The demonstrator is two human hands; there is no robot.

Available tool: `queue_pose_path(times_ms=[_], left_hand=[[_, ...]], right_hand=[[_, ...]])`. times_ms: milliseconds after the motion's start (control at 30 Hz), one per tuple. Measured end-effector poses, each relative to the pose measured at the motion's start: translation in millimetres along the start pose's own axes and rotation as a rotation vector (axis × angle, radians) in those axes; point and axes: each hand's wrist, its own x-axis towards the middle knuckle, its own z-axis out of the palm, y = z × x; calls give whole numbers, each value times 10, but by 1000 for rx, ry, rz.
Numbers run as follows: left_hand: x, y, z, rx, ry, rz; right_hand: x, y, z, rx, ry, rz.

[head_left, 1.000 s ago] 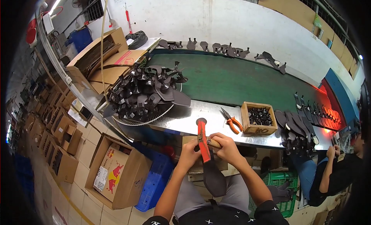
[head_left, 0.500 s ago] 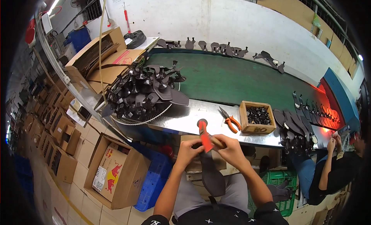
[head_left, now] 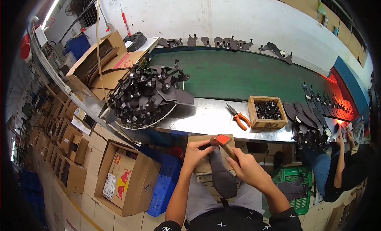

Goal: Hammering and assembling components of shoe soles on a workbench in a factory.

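My right hand grips the wooden handle of a hammer with a red head; the head is down on the top end of a dark shoe sole piece lying across a small block on my lap. My left hand pinches the upper end of that sole beside the hammer head and steadies it. The sole's rounded end points toward my knees.
A steel shelf ahead holds orange-handled pliers, a wooden box of small dark parts and a wire basket heaped with dark sole pieces. Behind runs a green conveyor belt. Cardboard boxes and a blue crate stand at left; another person sits at right.
The hammer has swung down from upright above my hands to rest its red head on the sole's top end. My left hand stays on the sole.
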Motion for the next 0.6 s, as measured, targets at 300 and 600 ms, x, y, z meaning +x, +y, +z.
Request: queue_pose_path(times_ms=[300,600], left_hand=[[-107,51,62,793,-35,12],[-107,97,64,809,129,222]], right_hand=[[-63,171,167,-99,8,67],[-73,166,143,-208,-17,129]])
